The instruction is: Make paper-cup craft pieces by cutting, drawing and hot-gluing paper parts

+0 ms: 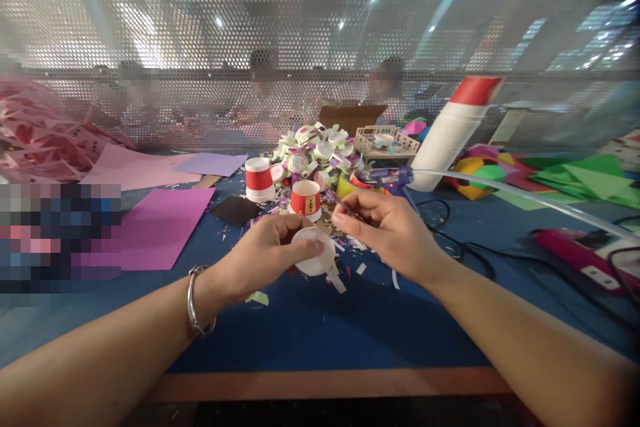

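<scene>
Disc [317,265], one, white, in left hand [267,248]; two red-banded cups [259,181] beyond

Bench [325,340] had decent room below the left hand [277,247] and right hand [393,230]. Two cups [305,201] and a paper heap [316,155] blocked straight ahead; cables [486,265] kinda cluttered the right.

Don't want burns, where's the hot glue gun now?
In the head view, the hot glue gun sits right of centre, beyond the right hand, beside the leaning paper-cup stack.
</scene>
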The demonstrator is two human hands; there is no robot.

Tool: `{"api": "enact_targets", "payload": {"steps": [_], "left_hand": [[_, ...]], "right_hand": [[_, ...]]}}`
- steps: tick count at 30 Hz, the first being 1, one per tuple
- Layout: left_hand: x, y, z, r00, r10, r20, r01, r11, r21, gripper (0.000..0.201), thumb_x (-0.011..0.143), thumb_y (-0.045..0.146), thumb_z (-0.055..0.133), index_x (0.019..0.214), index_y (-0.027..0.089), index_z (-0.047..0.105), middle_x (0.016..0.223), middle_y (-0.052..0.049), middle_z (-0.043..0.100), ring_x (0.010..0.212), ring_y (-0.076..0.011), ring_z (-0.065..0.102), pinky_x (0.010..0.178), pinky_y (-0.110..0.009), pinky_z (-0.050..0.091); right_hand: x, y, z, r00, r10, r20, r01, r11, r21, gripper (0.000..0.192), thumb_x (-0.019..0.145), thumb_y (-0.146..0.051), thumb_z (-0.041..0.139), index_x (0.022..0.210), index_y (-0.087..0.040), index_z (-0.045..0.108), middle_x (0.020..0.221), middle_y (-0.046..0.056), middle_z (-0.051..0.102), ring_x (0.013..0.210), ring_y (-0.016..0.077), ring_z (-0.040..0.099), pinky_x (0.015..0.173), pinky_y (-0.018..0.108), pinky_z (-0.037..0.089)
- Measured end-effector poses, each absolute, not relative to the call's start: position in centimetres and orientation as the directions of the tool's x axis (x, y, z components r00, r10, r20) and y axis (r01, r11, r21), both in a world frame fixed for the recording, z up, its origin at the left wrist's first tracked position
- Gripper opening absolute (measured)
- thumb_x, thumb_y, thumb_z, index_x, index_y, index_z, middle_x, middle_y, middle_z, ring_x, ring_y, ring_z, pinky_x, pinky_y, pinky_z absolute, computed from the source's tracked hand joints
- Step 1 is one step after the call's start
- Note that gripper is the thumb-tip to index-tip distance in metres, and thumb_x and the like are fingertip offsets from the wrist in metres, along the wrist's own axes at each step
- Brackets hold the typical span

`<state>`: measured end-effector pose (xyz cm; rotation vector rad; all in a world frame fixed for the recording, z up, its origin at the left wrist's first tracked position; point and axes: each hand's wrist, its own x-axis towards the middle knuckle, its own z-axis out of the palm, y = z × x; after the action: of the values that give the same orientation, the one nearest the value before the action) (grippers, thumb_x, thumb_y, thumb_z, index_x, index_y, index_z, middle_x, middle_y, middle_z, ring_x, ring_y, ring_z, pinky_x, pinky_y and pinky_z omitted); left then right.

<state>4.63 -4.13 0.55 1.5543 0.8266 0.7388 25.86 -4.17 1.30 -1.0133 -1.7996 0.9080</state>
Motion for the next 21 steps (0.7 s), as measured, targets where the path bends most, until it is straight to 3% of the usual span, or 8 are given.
{"api": "enact_targets", "payload": {"steps": [5,11,21], "left_hand": [[4.86,-4.19,1.01,0.454,0.890,0.033,0.008,-0.041,0.999,0.022,0.089,0.033,0.064,0.083,0.013,0.064,0.074,-0.001,0.058,0.063,-0.0092,0.047,0.054,-0.020,0.036],[4.64,-4.11,0.97,0.487,0.874,0.005,-0.050,0.022,0.998,0.020,0.089,0.035,0.065,0.091,0.015,0.063,0.078,-0.002,0.060,0.063,-0.0113,0.056,0.049,-0.020,0.045],[4.20,-3.56,0.57,0.491,0.844,0.218,0.177,-0.342,0.923,0.021,0.093,0.035,0.062,0.097,0.016,0.068,0.079,-0.002,0.062,0.068,-0.0124,0.057,0.057,-0.022,0.049]], "right_hand": [[25.75,-4.64,1.55,-0.399,0.886,0.237,0.245,0.353,-0.903,0.028,0.084,-0.042,0.075,0.088,-0.016,0.065,0.074,-0.002,0.053,0.065,0.0101,0.046,0.055,0.023,0.037],[25.80,-4.85,1.83,-0.417,0.869,0.266,0.269,0.397,-0.877,0.032,0.094,-0.048,0.062,0.096,-0.017,0.065,0.066,-0.005,0.045,0.053,0.0077,0.032,0.047,0.025,0.027],[25.86,-5.18,1.59,-0.420,0.858,0.295,0.368,0.458,-0.809,0.031,0.094,-0.048,0.063,0.093,-0.017,0.064,0.068,-0.003,0.045,0.059,0.0095,0.037,0.050,0.025,0.029]]}}
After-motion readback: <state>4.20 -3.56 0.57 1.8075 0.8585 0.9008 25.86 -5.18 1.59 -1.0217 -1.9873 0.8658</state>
